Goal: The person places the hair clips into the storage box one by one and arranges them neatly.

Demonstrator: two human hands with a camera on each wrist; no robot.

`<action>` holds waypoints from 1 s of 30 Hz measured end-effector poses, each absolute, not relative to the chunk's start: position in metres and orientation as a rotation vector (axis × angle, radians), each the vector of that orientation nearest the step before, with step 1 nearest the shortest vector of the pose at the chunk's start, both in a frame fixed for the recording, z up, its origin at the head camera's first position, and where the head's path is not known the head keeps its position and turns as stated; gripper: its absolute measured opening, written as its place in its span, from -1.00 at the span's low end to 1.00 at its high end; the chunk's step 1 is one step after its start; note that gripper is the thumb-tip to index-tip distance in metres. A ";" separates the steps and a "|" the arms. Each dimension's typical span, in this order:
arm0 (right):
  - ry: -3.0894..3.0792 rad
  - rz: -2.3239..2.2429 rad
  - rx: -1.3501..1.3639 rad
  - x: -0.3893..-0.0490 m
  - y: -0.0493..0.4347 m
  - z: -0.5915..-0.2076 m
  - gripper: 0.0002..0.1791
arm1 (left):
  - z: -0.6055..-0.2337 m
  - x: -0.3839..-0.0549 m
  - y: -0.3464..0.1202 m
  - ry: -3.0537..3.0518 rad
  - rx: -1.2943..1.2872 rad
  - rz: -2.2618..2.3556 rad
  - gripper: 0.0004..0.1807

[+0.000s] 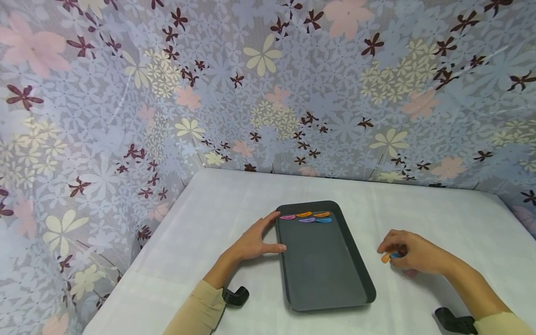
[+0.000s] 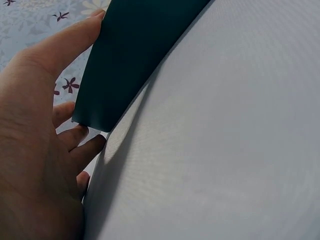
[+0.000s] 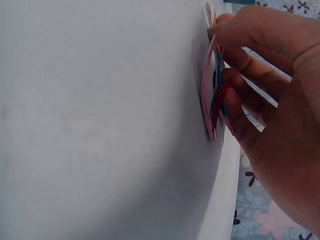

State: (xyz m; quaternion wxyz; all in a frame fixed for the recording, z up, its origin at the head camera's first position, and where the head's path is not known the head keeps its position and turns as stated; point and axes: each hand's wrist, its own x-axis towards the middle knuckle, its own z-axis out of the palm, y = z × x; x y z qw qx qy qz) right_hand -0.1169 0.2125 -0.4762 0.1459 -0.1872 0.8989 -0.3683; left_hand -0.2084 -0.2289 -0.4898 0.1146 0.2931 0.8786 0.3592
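My left hand is at the left rim of a dark grey tray. Its fingers reach to the far left corner while the thumb lies over the edge. Inside the tray, at the far end, are two rows of snap hair clips: a pink clip, two orange ones, a purple clip and a blue clip. Right of the tray, my right hand pinches an orange hair clip between thumb and fingers. Under that hand lie more clips, among them a red clip and a pink clip, partly hidden.
A white cloth covers the table under the tray. Floral fabric hangs behind the table and along its left side. Black wrist cameras sit on both forearms.
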 end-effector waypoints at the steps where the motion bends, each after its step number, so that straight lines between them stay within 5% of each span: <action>1: 2.601 -1.055 -0.541 -0.117 0.213 -0.477 -0.75 | -0.490 -0.208 -0.229 2.577 0.857 1.049 0.06; 30: 2.701 -1.013 -0.638 -0.117 0.208 -0.475 -0.83 | -0.488 -0.209 -0.227 2.577 0.839 1.047 0.06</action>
